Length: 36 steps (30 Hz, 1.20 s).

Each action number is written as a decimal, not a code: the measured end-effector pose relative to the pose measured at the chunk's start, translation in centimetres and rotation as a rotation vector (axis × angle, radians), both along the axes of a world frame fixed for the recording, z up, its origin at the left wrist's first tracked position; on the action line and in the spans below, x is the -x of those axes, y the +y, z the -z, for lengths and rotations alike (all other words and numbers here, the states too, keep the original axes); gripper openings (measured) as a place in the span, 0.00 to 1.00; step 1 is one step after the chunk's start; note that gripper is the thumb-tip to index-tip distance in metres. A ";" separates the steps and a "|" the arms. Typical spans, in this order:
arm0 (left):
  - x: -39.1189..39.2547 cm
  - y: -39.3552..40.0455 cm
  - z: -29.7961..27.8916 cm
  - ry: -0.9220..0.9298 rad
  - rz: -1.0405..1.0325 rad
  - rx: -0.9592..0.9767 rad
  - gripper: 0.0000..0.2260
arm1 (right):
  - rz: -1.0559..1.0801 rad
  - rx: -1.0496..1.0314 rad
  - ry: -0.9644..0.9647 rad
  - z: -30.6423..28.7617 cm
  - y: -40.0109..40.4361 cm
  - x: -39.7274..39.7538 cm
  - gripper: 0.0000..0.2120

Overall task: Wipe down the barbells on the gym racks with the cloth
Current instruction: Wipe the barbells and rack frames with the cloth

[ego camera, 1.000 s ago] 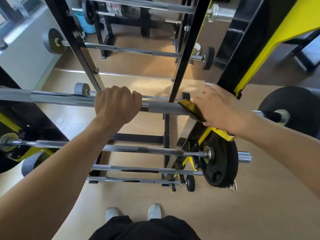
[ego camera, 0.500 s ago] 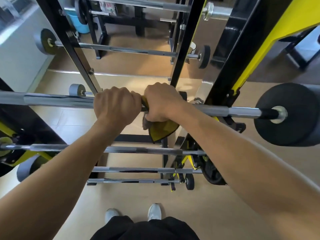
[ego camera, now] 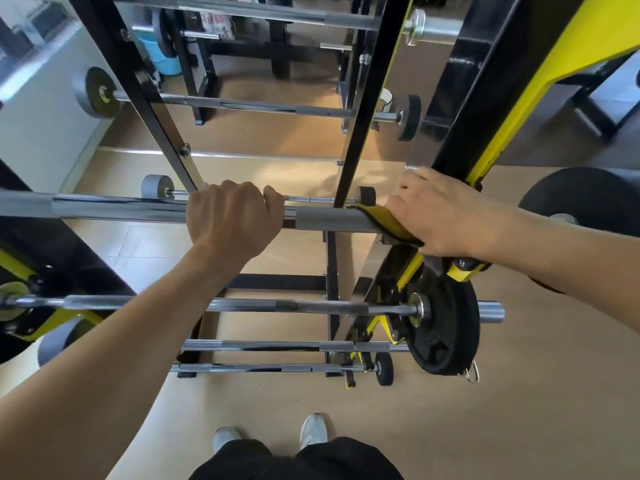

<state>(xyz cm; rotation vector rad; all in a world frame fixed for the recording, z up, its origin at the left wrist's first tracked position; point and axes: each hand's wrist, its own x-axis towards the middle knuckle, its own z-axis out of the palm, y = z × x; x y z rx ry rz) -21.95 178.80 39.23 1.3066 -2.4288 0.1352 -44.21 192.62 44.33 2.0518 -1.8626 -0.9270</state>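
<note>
Yellow cloth (ego camera: pixel 388 221) wrapped on knurled steel barbell (ego camera: pixel 332 220) under gripping right hand (ego camera: pixel 446 216); left hand (ego camera: pixel 232 216) fisted around bar.

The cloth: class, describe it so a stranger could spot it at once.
Find the black and yellow rack upright on the right, then the thick bar crossing in front of it. The cloth is the yellow strip draped over that bar under the right hand, the only soft thing there.

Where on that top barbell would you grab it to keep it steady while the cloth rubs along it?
Probably on the shaft near the middle, coming down from above with fingers curled over the far side. The barbell lies level across the rack, so its top is free. The left hand grips it that way, apart from the cloth that the right hand wraps round the bar.
</note>
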 end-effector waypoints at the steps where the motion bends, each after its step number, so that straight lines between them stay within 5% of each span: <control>1: 0.0 0.0 0.0 -0.002 -0.005 -0.001 0.25 | 0.007 0.004 -0.029 0.0 -0.5 -0.2 0.20; 6: 0.2 0.1 -0.1 -0.015 -0.019 -0.003 0.24 | 0.295 0.031 -0.533 0.9 -3.4 -3.2 0.13; 11: 0.2 0.2 -0.2 -0.031 0.000 0.012 0.25 | 0.297 0.177 -0.709 1.5 -6.9 -9.1 0.13; 18: -0.6 0.1 -0.4 -0.001 0.092 -0.029 0.27 | 0.026 0.360 -0.437 2.8 -3.7 -7.3 0.13; 27: -0.5 -0.2 0.0 -0.021 0.067 0.005 0.26 | 0.184 0.296 -0.114 1.5 0.6 -1.5 0.12; 36: -0.4 0.0 0.1 -0.008 0.072 -0.012 0.26 | 0.233 0.412 -0.504 3.5 -5.4 -9.1 0.20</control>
